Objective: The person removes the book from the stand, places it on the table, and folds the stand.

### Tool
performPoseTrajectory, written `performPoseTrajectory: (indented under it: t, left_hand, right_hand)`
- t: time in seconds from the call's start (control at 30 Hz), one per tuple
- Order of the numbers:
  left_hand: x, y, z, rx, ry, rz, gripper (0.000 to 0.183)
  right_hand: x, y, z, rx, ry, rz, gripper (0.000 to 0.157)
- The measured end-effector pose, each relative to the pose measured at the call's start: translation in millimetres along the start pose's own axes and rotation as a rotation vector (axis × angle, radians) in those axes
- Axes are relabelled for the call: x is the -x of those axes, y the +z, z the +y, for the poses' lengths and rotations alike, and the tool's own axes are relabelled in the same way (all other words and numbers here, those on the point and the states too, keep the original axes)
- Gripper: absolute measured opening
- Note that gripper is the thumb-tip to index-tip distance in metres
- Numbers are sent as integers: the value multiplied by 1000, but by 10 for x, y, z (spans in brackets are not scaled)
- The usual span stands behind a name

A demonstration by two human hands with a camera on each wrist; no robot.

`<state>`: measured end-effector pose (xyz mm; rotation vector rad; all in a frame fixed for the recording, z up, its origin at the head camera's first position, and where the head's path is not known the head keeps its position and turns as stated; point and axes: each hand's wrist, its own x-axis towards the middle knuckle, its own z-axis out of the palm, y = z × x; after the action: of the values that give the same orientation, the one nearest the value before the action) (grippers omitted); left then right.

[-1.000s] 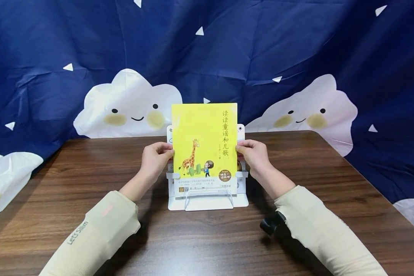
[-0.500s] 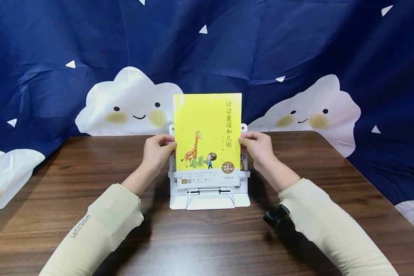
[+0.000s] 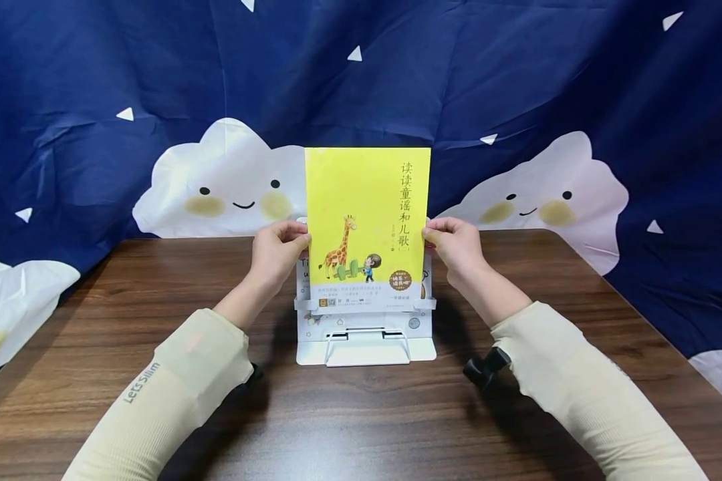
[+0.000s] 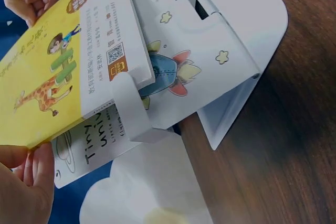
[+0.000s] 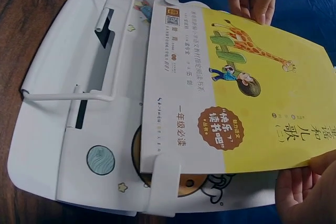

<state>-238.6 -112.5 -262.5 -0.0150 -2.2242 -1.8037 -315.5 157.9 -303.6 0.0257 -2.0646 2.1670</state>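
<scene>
A yellow book [image 3: 367,200] with a giraffe and a child on its cover stands upright in front of a white book stand [image 3: 373,351]. My left hand [image 3: 279,250] pinches its left edge, thumb in front. On the opposite edge my right hand [image 3: 455,247] pinches it the same way. The book's bottom edge is above the stand's base, as the left wrist view shows. A white side clip [image 4: 131,108] overlaps the lower left corner, and another clip [image 5: 165,184] overlaps the lower right corner. The fingertips behind the book are partly hidden.
The stand has a wire support [image 5: 118,40] at its front and cartoon prints on its back plate. It stands on a brown wooden table [image 3: 361,427]. A dark blue curtain [image 3: 361,87] with smiling clouds hangs behind. Black devices [image 3: 486,367] sit under the sleeves.
Both hands have raised the book up along the stand, and slightly to the right. More of the stand's lower plate shows beneath it. The stand stays in place on the table.
</scene>
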Motion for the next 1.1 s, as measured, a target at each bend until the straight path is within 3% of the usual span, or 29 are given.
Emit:
performPoseTrajectory:
  t: [0.17,0.23,0.37,0.43,0.63,0.77,0.8,0.83,0.87,1.0,1.03,1.07,1.1]
  left_hand:
    - [0,2,5,44,16,3,15]
    - [-5,5,21,58,24,6,15]
    - [-11,16,69,71,31,11,15]
    - [-10,19,96,72,42,8,14]
    - [-3,24,171,76,90,5,14]
    - [7,32,220,76,99,6,14]
    - [9,36,231,75,97,5,14]
    - [10,40,242,80,94,2,14]
    - [13,45,255,90,90,0,14]
    - [25,80,303,136,72,-15,14]
    - [30,90,314,145,70,-20,14]
    - [34,96,322,151,68,-24,14]
    - [39,103,328,153,70,-30,14]
  right_hand:
    - [-172,-75,115,-20,-24,-10,9]
    - [-80,-35,-9,51,-14,33,14]
    - [35,5,-161,75,-36,49,15]
    - [189,53,-338,76,-36,33,13]
    - [167,5,-464,22,-54,2,9]
    - [-275,-208,-160,28,-78,2,18]
    - [-227,-192,-216,39,-77,5,19]
    - [-383,-282,-100,-2,-87,-15,16]
    - [-379,-281,-110,31,-91,2,20]
    - [307,-19,-717,125,-65,53,11]
    - [338,-25,-743,128,-75,55,8]
    - [572,77,-933,172,-70,73,8]
    - [604,78,-958,179,-77,73,7]
